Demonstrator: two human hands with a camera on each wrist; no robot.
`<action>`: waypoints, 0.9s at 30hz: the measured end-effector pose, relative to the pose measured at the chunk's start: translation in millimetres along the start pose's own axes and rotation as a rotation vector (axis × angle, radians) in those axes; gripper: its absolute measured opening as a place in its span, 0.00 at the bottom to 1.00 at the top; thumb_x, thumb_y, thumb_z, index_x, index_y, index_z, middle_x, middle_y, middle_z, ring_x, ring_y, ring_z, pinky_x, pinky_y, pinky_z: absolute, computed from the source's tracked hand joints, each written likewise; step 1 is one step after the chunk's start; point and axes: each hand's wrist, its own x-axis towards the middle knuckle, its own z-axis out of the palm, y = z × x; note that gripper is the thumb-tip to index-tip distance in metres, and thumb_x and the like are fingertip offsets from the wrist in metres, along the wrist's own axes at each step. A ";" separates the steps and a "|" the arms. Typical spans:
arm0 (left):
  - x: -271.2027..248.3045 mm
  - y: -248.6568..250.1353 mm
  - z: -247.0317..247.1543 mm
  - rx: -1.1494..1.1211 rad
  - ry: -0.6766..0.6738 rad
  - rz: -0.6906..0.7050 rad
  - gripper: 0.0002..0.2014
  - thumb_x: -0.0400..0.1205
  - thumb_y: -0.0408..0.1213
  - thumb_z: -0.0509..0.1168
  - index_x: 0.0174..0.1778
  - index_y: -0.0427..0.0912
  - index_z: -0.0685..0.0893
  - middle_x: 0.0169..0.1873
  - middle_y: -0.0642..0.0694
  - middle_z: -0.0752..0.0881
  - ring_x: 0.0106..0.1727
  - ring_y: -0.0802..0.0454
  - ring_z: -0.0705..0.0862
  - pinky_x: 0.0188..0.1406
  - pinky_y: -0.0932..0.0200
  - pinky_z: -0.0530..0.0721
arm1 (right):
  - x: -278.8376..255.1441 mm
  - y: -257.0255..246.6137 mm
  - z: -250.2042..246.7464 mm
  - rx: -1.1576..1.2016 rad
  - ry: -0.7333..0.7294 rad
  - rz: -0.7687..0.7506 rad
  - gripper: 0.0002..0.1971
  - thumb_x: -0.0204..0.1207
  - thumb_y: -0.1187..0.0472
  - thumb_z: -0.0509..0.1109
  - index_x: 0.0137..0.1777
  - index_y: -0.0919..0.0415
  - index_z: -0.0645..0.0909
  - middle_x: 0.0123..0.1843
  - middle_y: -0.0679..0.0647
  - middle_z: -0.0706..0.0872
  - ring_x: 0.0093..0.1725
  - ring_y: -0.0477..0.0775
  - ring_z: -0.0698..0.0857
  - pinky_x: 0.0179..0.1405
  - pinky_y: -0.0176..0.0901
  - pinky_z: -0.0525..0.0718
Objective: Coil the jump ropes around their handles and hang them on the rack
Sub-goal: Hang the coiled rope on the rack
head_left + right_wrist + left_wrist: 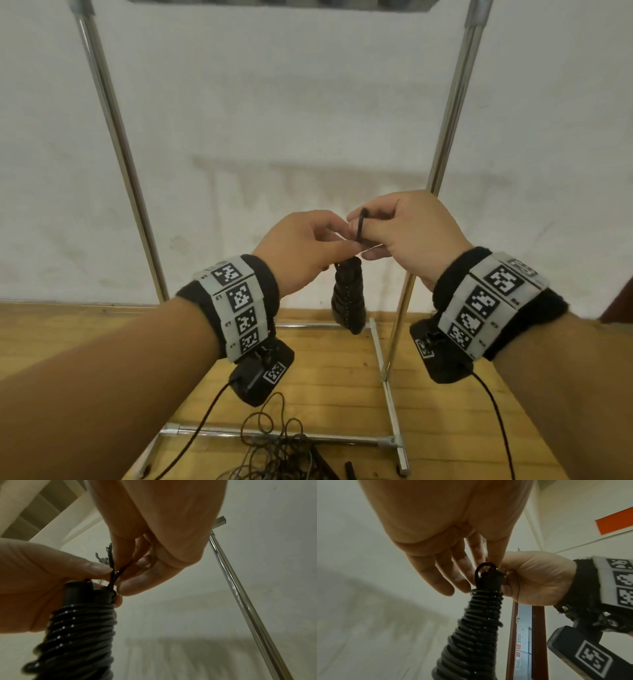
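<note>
Rope bundle (pixel 347 294) hung under your hands, in front of the rack (pixel 448 113), black cord wound tight round the handles. Your left hand (pixel 301 246) pinched the top of it w/ curled fingers. Your right hand (pixel 407 229) pinched the little black loop (pixel 361 228) at the top. More loose rope (pixel 274 442) lay on the floor.

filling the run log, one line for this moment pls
left hand: holds black coiled jump rope bundle | right hand: pinches its black loop | chrome rack: bundle not hung
</note>
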 end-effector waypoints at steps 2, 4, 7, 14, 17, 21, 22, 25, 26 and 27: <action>5.0 15.5 -2.9 0.047 0.057 0.048 0.02 0.80 0.45 0.79 0.43 0.54 0.93 0.40 0.53 0.94 0.44 0.46 0.90 0.56 0.34 0.90 | 1.2 -11.9 -7.8 -0.007 0.033 -0.016 0.04 0.80 0.65 0.76 0.48 0.58 0.93 0.40 0.56 0.94 0.40 0.55 0.94 0.43 0.48 0.95; 9.3 29.0 -6.2 0.092 0.064 0.096 0.03 0.81 0.44 0.78 0.43 0.55 0.92 0.38 0.57 0.93 0.41 0.55 0.89 0.49 0.42 0.89 | 1.2 -22.7 -13.7 -0.003 0.050 -0.028 0.05 0.82 0.66 0.74 0.50 0.59 0.92 0.40 0.58 0.94 0.38 0.54 0.94 0.39 0.42 0.94; 13.9 46.8 -10.3 0.144 0.058 0.115 0.05 0.78 0.50 0.80 0.40 0.58 0.91 0.38 0.60 0.93 0.41 0.59 0.90 0.43 0.52 0.87 | 2.4 -38.0 -21.6 -0.015 0.073 -0.048 0.05 0.82 0.67 0.74 0.51 0.61 0.92 0.43 0.56 0.94 0.38 0.55 0.94 0.39 0.45 0.94; 28.4 90.0 -36.5 0.172 0.062 0.186 0.08 0.84 0.43 0.75 0.39 0.55 0.87 0.37 0.55 0.93 0.40 0.54 0.92 0.39 0.58 0.85 | 10.7 -81.2 -39.4 -0.017 0.085 -0.117 0.07 0.83 0.63 0.73 0.48 0.62 0.92 0.39 0.60 0.93 0.38 0.58 0.94 0.42 0.49 0.95; 36.4 108.1 -52.1 -0.065 0.064 0.191 0.04 0.86 0.35 0.73 0.45 0.44 0.90 0.43 0.43 0.94 0.47 0.42 0.95 0.59 0.39 0.92 | 16.6 -99.0 -56.0 -0.016 0.128 -0.181 0.06 0.84 0.61 0.73 0.49 0.60 0.92 0.40 0.61 0.92 0.36 0.54 0.93 0.38 0.42 0.93; 50.2 125.2 -50.6 -0.186 0.081 0.208 0.05 0.86 0.31 0.72 0.45 0.41 0.89 0.42 0.38 0.95 0.45 0.40 0.95 0.55 0.39 0.94 | 25.8 -109.8 -70.8 -0.053 0.219 -0.225 0.05 0.84 0.61 0.73 0.50 0.57 0.91 0.39 0.58 0.92 0.36 0.53 0.92 0.36 0.41 0.93; 54.2 128.3 -47.9 -0.182 0.087 0.213 0.04 0.86 0.31 0.73 0.45 0.40 0.89 0.42 0.38 0.95 0.44 0.41 0.95 0.52 0.42 0.95 | 28.0 -110.3 -72.7 -0.035 0.221 -0.216 0.05 0.84 0.60 0.73 0.51 0.57 0.91 0.40 0.57 0.92 0.36 0.53 0.92 0.36 0.43 0.93; 69.1 137.0 -43.3 -0.161 0.129 0.241 0.05 0.85 0.33 0.74 0.43 0.41 0.88 0.39 0.41 0.95 0.41 0.44 0.95 0.47 0.49 0.94 | 34.0 -108.4 -77.5 0.003 0.167 -0.187 0.09 0.85 0.55 0.71 0.50 0.56 0.91 0.41 0.53 0.92 0.38 0.49 0.92 0.38 0.40 0.91; 74.7 140.0 -42.9 -0.149 0.142 0.251 0.06 0.85 0.34 0.74 0.42 0.42 0.88 0.38 0.42 0.95 0.40 0.44 0.95 0.46 0.49 0.94 | 35.8 -106.5 -78.6 -0.007 0.155 -0.191 0.09 0.85 0.53 0.71 0.49 0.55 0.91 0.40 0.51 0.93 0.40 0.48 0.92 0.37 0.37 0.91; 80.0 143.2 -42.8 -0.143 0.150 0.262 0.06 0.85 0.34 0.75 0.42 0.42 0.88 0.37 0.42 0.95 0.39 0.45 0.95 0.46 0.49 0.94 | 37.8 -104.8 -79.8 -0.016 0.160 -0.202 0.10 0.85 0.53 0.70 0.49 0.53 0.91 0.40 0.50 0.93 0.40 0.47 0.92 0.37 0.35 0.90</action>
